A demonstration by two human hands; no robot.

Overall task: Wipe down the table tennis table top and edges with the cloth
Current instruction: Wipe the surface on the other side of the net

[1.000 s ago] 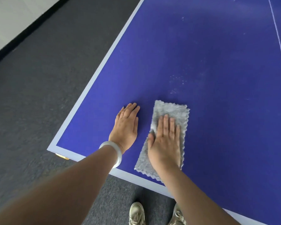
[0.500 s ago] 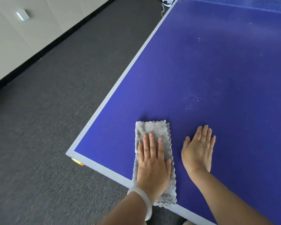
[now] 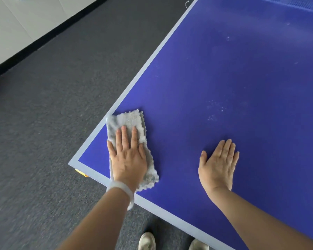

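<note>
Grey fleecy cloth, folded, scalloped edges

Floor: dark grey short-pile carpet lies along the left and near edges of the bench. Upper left: pale wall in panels with thin seams. A black skirting runs diagonally at its foot. A thin white cord shows by the bench's far left edge. Light is even and shadows are soft.
</note>
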